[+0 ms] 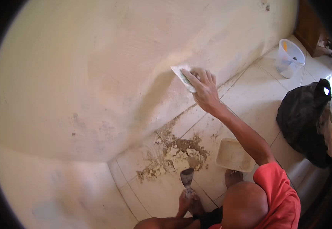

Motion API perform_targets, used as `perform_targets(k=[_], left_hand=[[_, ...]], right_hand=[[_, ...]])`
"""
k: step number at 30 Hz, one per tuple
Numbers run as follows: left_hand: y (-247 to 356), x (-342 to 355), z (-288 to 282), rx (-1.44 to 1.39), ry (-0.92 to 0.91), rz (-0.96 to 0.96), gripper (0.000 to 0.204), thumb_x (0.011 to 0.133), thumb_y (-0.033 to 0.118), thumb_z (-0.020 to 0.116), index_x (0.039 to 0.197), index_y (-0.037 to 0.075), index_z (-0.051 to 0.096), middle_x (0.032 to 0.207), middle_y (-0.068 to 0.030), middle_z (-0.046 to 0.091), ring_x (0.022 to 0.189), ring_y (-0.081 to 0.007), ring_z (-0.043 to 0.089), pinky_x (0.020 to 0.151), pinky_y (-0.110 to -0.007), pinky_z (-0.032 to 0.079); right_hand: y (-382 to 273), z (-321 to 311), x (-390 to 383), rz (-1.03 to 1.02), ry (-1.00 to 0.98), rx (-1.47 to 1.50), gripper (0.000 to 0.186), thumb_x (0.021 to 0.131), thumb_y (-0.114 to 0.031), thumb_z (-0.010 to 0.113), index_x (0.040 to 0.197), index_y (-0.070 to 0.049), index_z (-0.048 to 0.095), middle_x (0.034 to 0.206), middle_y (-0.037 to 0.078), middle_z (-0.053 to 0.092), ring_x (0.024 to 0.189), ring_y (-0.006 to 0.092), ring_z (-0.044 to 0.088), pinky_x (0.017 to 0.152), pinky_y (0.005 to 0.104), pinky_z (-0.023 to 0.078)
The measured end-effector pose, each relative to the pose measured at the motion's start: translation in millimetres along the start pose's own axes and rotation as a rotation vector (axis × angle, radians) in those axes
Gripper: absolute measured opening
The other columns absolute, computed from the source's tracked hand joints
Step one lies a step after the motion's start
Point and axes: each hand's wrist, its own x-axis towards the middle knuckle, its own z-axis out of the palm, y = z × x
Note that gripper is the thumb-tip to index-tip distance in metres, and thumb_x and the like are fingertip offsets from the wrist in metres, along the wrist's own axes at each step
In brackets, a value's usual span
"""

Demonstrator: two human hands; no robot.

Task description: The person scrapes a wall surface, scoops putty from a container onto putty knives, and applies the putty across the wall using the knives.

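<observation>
My right hand (206,89) reaches out to the wall (128,68) with its thumb along a flat white putty spreader (184,79). The spreader's outer edge is at the wall's surface; whether it presses on it I cannot tell. Low near my legs, my left hand (187,200) is closed around the handle of a putty knife (187,176). Its broad grey blade points away from me, toward flaked plaster debris (181,156) on the floor. Fingers hide most of the knife's handle.
A shallow cream tray (234,155) sits beneath my right forearm. Farther right are a clear plastic bucket (289,63) and a bulging black plastic bag (303,118). Brown wooden furniture (308,24) stands at the far right. Pale tiles (250,97) meet the patchy wall.
</observation>
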Motion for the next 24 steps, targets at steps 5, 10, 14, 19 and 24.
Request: perform_targets(k=[5, 10, 14, 19, 24], left_hand=[[41.2, 32.3, -33.0, -0.212, -0.087, 0.077, 0.036, 0.096, 0.029, 0.058, 0.116, -0.001, 0.06, 0.08, -0.0069, 0.063, 0.06, -0.0108, 0.057, 0.053, -0.024, 0.044], [169.3, 51.8, -39.9, -0.522, -0.177, 0.2, 0.039, 0.102, 0.031, 0.044, 0.12, -0.002, 0.056, 0.074, -0.0084, 0.059, 0.046, -0.0102, 0.047, 0.042, -0.023, 0.035], [223.9, 50.9, -33.9, -0.589, -0.272, 0.238, 0.042, 0.101, 0.034, 0.046, 0.121, -0.002, 0.054, 0.075, -0.0132, 0.06, 0.044, -0.0128, 0.047, 0.039, -0.024, 0.036], [233.6, 39.1, -33.6, -0.658, -0.405, 0.158, 0.042, 0.101, 0.035, 0.048, 0.119, -0.003, 0.055, 0.076, -0.0129, 0.06, 0.045, -0.0115, 0.047, 0.04, -0.022, 0.036], [231.5, 35.2, -31.1, -0.692, -0.465, 0.051, 0.039, 0.102, 0.032, 0.047, 0.116, -0.004, 0.055, 0.074, -0.0108, 0.059, 0.044, -0.0102, 0.045, 0.04, -0.021, 0.035]], right_hand=[[-8.0, -70.7, -35.4, 1.201, -0.337, 1.568, 0.014, 0.088, -0.01, 0.067, 0.102, -0.008, 0.066, 0.091, 0.004, 0.066, 0.078, 0.0172, 0.061, 0.072, 0.0369, 0.05], [-24.5, -86.8, -43.5, 1.055, -0.548, 1.594, 0.01, 0.087, -0.014, 0.07, 0.093, -0.007, 0.067, 0.092, 0.007, 0.068, 0.084, 0.0167, 0.062, 0.071, 0.0352, 0.049], [-30.2, -88.7, -56.1, 0.775, -0.526, 1.284, 0.008, 0.085, -0.007, 0.07, 0.092, -0.002, 0.072, 0.096, 0.009, 0.07, 0.08, 0.0182, 0.063, 0.074, 0.0321, 0.05], [-51.6, -95.6, -50.1, 0.317, -0.457, 0.967, 0.015, 0.08, 0.0, 0.066, 0.094, 0.0, 0.07, 0.098, 0.017, 0.069, 0.096, 0.0284, 0.064, 0.086, 0.0365, 0.048], [-26.8, -90.1, -77.8, -0.088, -0.52, 0.588, 0.036, 0.07, 0.005, 0.068, 0.104, -0.005, 0.072, 0.108, 0.013, 0.07, 0.106, 0.0324, 0.063, 0.093, 0.0367, 0.048]])
